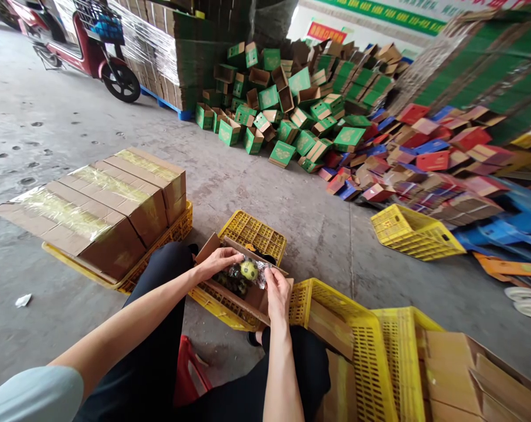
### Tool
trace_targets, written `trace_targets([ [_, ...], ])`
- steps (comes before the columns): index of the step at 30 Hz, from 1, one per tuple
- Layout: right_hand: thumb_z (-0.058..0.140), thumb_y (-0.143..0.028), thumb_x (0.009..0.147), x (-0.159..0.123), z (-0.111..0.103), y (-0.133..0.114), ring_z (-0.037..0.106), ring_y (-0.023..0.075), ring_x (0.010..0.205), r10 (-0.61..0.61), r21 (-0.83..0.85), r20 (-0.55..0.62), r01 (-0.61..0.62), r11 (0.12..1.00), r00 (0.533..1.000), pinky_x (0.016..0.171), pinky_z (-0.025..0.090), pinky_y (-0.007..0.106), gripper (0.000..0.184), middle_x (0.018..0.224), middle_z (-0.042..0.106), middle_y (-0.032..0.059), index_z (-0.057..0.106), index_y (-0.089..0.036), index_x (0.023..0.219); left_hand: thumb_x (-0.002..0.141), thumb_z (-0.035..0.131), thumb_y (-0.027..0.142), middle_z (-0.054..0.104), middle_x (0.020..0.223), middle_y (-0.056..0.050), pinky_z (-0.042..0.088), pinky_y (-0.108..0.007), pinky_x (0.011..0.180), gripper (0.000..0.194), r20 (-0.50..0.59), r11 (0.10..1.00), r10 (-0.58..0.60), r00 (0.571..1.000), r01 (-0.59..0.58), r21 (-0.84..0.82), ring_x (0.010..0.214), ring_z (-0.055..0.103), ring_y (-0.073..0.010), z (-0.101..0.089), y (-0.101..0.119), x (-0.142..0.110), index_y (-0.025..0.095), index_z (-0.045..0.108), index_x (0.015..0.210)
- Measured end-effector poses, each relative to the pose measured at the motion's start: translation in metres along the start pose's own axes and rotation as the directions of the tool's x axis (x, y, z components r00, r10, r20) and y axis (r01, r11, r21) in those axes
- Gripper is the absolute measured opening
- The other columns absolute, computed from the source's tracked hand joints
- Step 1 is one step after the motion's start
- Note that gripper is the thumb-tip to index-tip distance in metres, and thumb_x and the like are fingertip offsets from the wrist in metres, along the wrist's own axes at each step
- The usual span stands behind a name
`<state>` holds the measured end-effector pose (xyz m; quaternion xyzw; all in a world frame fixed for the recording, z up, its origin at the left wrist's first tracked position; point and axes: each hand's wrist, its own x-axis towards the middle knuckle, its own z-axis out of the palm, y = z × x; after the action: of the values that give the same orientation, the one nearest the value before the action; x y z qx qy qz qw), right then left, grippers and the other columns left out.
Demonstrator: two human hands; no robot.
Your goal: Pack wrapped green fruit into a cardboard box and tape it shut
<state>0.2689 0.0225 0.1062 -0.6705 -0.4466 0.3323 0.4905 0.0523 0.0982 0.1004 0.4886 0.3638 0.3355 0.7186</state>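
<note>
In front of my knees, both hands hold a small yellow-green ball with dark spots [248, 269], wrapped in clear, crinkled plastic. My left hand [221, 262] pinches the wrapper's left end, and my right hand [278, 293] grips its right end. Just below is an open cardboard box [257, 300], with more dark and yellowish wrapped pieces [232, 284] inside, partly hidden by my hands. The box rests on an upturned yellow crate [224, 309].
Taped cartons [116, 193] fill a yellow crate at left. More yellow crates [371, 351] with cartons stand at right. A red stool [189, 366] shows between my legs. Farther off lie piled green boxes [283, 152], red and blue boxes [432, 161] and a scooter [78, 53].
</note>
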Motion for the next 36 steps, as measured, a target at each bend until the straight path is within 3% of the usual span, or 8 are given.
trace_targets([
  [7,0.063,-0.066,0.083,-0.001,0.001,-0.001,0.067,0.0243,0.08,-0.01,-0.001,0.003,0.01,1.0,1.0,0.075,0.056,0.034,0.048,0.085,0.075,0.0054,0.073,-0.02,0.09,0.07,0.084,0.062,0.064,0.078,-0.001,0.041,-0.021,0.059,0.052,0.016,1.0,-0.009,1.0,0.009,0.005,0.067,0.055,-0.0113,-0.001,-0.001,0.0,0.015,0.066,0.083],
  [13,0.067,-0.057,0.086,-0.003,0.004,-0.006,0.069,0.0304,0.113,0.001,0.142,0.06,-0.01,0.99,0.998,0.096,0.057,0.045,0.065,0.127,0.071,0.0149,0.06,-0.02,0.138,0.071,0.082,0.063,0.06,0.071,0.001,0.038,-0.021,0.055,0.052,-0.064,0.997,0.063,0.996,-0.059,0.057,0.059,0.05,-0.0093,-0.003,-0.003,0.003,0.015,0.062,0.077],
  [18,0.076,-0.044,0.083,-0.01,0.004,-0.019,0.047,0.0319,0.142,-0.287,-0.086,0.219,0.312,0.946,0.933,0.119,0.039,0.052,0.055,0.151,0.056,0.007,0.066,-0.03,0.135,0.072,0.081,0.066,0.058,0.069,0.001,0.04,-0.022,0.054,0.055,-0.1,0.996,0.084,0.991,-0.08,0.046,0.058,0.05,-0.0093,-0.002,-0.002,0.003,0.015,0.061,0.077],
  [21,0.075,-0.035,0.083,-0.013,0.005,-0.02,0.046,0.0305,0.143,-0.336,-0.192,0.319,0.407,0.893,0.886,0.124,0.032,0.052,0.051,0.147,0.061,0.0034,0.068,-0.033,0.134,0.072,0.079,0.069,0.058,0.068,0.001,0.042,-0.022,0.054,0.058,-0.089,0.998,0.05,0.995,-0.046,0.043,0.058,0.052,-0.0096,0.0,-0.001,0.001,0.015,0.062,0.077],
  [27,0.07,-0.047,0.088,-0.011,0.004,-0.015,0.06,0.0305,0.131,-0.178,-0.15,0.294,0.23,0.962,0.939,0.116,0.044,0.048,0.054,0.14,0.067,0.0069,0.065,-0.027,0.138,0.076,0.067,0.08,0.068,0.09,-0.007,0.054,-0.03,0.07,0.073,-0.082,0.986,-0.129,0.988,0.12,-0.112,0.078,0.068,-0.0184,0.002,0.002,0.0,0.015,0.066,0.108],
  [30,0.067,-0.054,0.09,-0.011,0.001,-0.014,0.062,0.0304,0.128,-0.117,-0.092,0.318,0.153,0.984,0.941,0.113,0.045,0.048,0.054,0.136,0.069,0.0068,0.065,-0.026,0.137,0.078,0.067,0.078,0.069,0.113,-0.012,0.054,-0.03,0.075,0.075,-0.059,0.993,-0.082,0.995,0.077,-0.086,0.096,0.067,-0.0217,0.003,0.006,-0.002,0.017,0.067,0.123],
  [33,0.062,-0.06,0.091,-0.012,0.0,-0.014,0.064,0.031,0.122,-0.015,-0.1,0.346,0.053,0.994,0.938,0.109,0.048,0.047,0.053,0.129,0.073,0.0075,0.069,-0.024,0.13,0.077,0.078,0.067,0.07,0.115,-0.011,0.051,-0.027,0.077,0.067,0.05,0.999,0.025,0.998,-0.023,-0.033,0.101,0.064,-0.0222,0.003,0.011,-0.004,0.016,0.071,0.12],
  [36,0.059,-0.062,0.093,-0.013,0.0,-0.016,0.067,0.0302,0.115,0.023,-0.065,0.408,0.004,0.998,0.913,0.104,0.05,0.044,0.053,0.123,0.075,0.0081,0.072,-0.021,0.125,0.074,0.083,0.06,0.072,0.093,-0.007,0.047,-0.025,0.073,0.055,0.091,0.998,0.064,0.994,-0.064,-0.005,0.083,0.063,-0.0165,0.001,0.011,-0.003,0.012,0.075,0.099],
])
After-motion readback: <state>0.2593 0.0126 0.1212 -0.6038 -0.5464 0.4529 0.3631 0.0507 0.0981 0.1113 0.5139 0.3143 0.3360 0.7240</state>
